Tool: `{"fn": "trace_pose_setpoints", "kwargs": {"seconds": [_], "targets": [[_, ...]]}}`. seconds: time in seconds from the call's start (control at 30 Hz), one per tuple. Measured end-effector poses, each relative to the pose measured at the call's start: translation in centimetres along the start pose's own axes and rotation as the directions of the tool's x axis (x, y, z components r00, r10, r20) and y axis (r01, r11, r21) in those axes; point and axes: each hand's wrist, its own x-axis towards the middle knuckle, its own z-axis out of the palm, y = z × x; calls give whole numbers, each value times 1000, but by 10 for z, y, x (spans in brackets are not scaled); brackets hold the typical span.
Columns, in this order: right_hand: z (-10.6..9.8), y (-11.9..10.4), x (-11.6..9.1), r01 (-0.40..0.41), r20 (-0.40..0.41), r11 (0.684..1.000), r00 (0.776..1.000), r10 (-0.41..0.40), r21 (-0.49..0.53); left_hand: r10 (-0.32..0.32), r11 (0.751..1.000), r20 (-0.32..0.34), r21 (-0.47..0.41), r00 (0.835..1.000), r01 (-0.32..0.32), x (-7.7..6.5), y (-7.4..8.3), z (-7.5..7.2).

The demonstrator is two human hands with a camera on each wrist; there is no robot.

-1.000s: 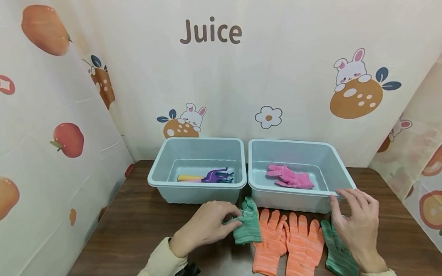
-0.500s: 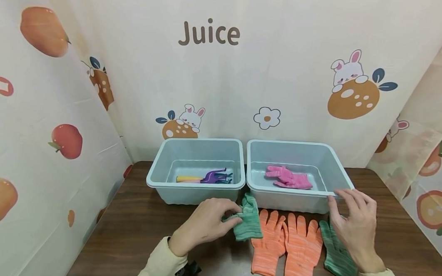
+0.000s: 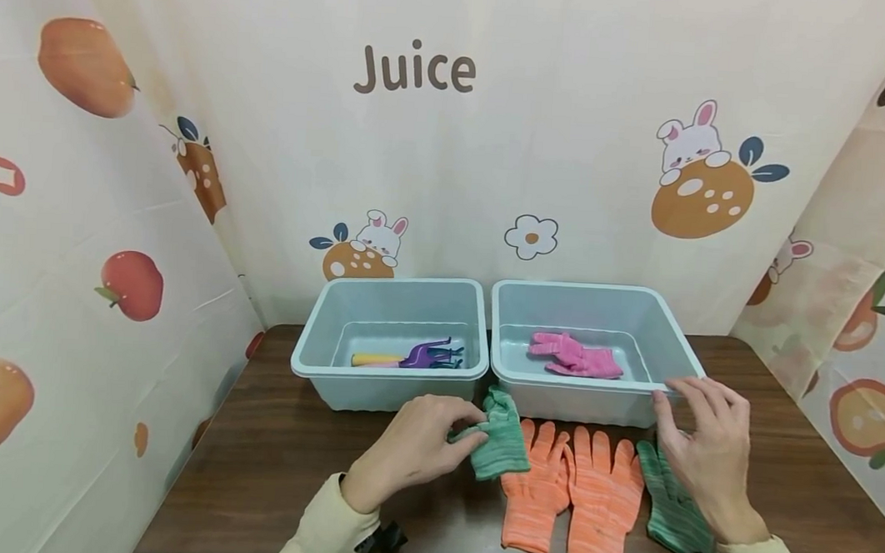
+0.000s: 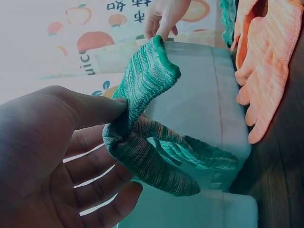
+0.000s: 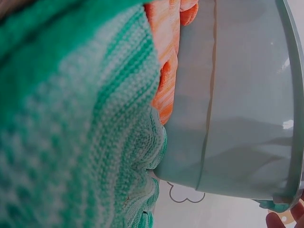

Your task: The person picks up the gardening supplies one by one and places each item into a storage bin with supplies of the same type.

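Observation:
In the head view my left hand pinches a green striped knit glove in front of the gap between two pale blue bins. The left wrist view shows my thumb pressed on the glove, its cuff upward and its fingers drooping; the other fingers of my hand are spread loosely. My right hand rests its fingertips at the front right corner of the right bin. Below its palm lies another green glove, partly covered. Two orange gloves lie between the hands. Inside the right bin sits a pink glove.
The left bin holds a purple hand fork with other tools partly hidden behind it. Both bins stand side by side on a dark wooden table. Printed curtains close off the back and sides.
My left hand has lifted the green glove slightly, and its cuff has swung a little to the right over the orange glove. The right hand keeps its place at the bin.

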Motion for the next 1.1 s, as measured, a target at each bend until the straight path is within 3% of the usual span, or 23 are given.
{"fn": "trace_pose_setpoints", "kwargs": {"seconds": [0.57,1.1], "targets": [[0,0,2,16,-3,1000,1000,-16,-6,38,999,-70,2,997,-38,5,6,-2],[0,0,1,8,-4,1000,1000,-8,-8,90,996,-79,-10,993,-91,8,12,-6]]}}
